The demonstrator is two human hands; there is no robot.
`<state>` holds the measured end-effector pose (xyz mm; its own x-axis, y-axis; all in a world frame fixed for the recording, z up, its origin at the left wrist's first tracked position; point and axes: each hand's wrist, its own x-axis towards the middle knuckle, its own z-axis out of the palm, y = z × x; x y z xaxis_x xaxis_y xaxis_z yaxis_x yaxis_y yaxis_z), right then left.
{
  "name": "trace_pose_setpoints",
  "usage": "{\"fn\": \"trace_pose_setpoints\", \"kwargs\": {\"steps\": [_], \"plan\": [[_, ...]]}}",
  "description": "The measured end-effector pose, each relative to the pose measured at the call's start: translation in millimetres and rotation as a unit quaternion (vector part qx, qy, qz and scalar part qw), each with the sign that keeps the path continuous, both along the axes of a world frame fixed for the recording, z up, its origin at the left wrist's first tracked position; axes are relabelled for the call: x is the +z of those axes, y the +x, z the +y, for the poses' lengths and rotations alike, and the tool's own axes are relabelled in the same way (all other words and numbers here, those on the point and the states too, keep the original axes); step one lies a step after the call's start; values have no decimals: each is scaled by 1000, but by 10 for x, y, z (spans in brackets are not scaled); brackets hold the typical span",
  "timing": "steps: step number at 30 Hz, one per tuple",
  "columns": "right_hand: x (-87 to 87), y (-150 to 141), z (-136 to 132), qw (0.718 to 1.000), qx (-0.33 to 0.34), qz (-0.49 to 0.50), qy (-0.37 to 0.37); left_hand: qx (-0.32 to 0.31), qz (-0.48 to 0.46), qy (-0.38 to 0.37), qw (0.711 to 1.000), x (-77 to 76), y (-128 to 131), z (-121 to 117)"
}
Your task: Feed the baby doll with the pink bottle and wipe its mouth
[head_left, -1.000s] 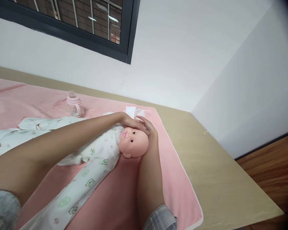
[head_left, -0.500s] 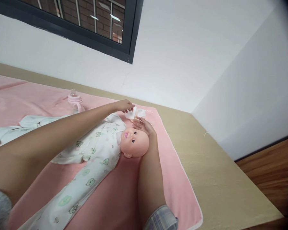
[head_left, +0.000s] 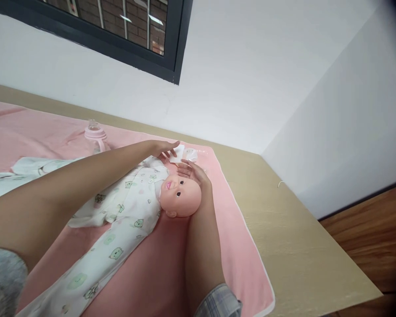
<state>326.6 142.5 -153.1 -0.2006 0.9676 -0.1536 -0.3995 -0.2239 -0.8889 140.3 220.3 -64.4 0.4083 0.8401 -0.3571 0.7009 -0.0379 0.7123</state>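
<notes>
A baby doll (head_left: 180,196) lies on its back on a pink blanket, dressed in a white sleepsuit (head_left: 132,200) printed with small green animals. My right hand (head_left: 194,172) curves around the far side of its bald head, palm toward it, fingers extended and open. Across the doll's body reaches my left arm; my left hand (head_left: 165,149) has its fingers apart beside a small white square pad (head_left: 177,154). Whether the fingertips touch the pad I cannot tell. Just right of the pad is a crumpled clear plastic wrapper (head_left: 191,154).
A pink baby bottle (head_left: 95,135) with handles stands on the blanket (head_left: 244,259) at the back left. The blanket covers much of a beige wooden tabletop (head_left: 293,246). White walls and a dark window frame (head_left: 170,66) rise behind. A small white hook-shaped item (head_left: 280,183) sits at the right edge.
My left hand's fingers have spread and drawn slightly left from the white pad. My right hand stays by the doll's head. The whole view has shifted a little.
</notes>
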Motion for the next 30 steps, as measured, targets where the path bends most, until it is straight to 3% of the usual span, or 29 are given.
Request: {"fn": "trace_pose_setpoints", "kwargs": {"steps": [8,15,20,25,30], "plan": [[29,-14,-11,1000,-4,-4,-13,-12,-12,-16,1000,-5,28,-2],[5,-2,13,998,-61,26,-19,-58,-53,-51,996,18,-27,-52],[10,4,9,996,-80,36,-8,-61,-27,-49,997,32,-17,-116],[27,57,28,995,-92,27,30,-21,-2,40,999,60,6,-138],[149,130,-2,984,-83,19,157,-21,-60,147,987,183,-36,-282]]}}
